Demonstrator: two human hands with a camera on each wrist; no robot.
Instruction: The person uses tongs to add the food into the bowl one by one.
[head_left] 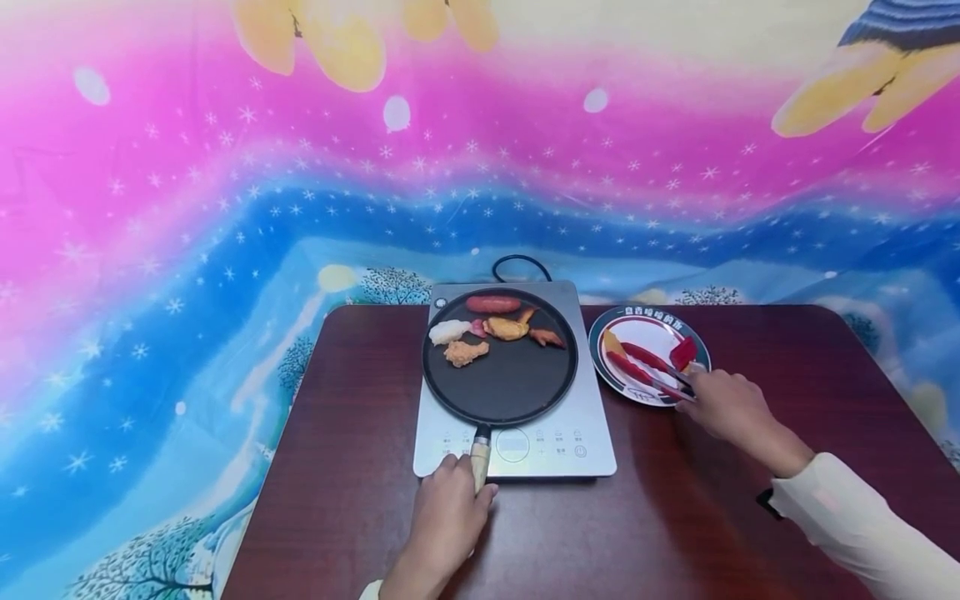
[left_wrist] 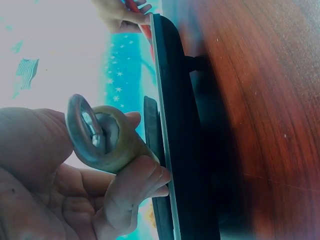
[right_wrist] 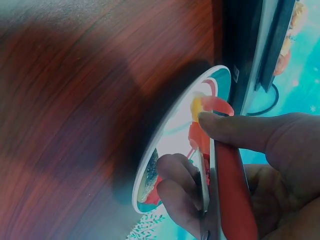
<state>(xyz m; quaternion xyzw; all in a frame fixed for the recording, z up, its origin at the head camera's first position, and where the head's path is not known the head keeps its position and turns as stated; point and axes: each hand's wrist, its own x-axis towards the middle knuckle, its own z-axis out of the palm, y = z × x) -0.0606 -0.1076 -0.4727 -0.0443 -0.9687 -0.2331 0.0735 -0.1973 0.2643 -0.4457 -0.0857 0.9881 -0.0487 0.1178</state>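
— What writing can we make out?
— On the far rim of the plate [head_left: 651, 335], just right of the cooker [head_left: 597, 417], we see white Chinese characters [head_left: 651, 314]; we read 香喷喷的 among them. The cooker's panel has printed marks too, a plus sign included, but most are too tiny for us
— And the hands?
— We see the left hand [head_left: 450, 504] with its fingers curled round the handle [head_left: 480, 467] of the pan [head_left: 510, 392], which sits on the cooker with a sausage [head_left: 492, 305] and a fried drumstick [head_left: 467, 353] in it. The right hand [head_left: 727, 404] holds the red tongs [head_left: 630, 368] between thumb and fingers, tips over the plate by a yellow piece [head_left: 612, 343]; we cannot tell whether they grip it
— What do the wrist views add?
— The left one gives us a metal loop [left_wrist: 75, 132] at the handle's end, mostly covered by the hand from above. The right one shows us a small pale label [right_wrist: 236, 73] on the cooker's dark side
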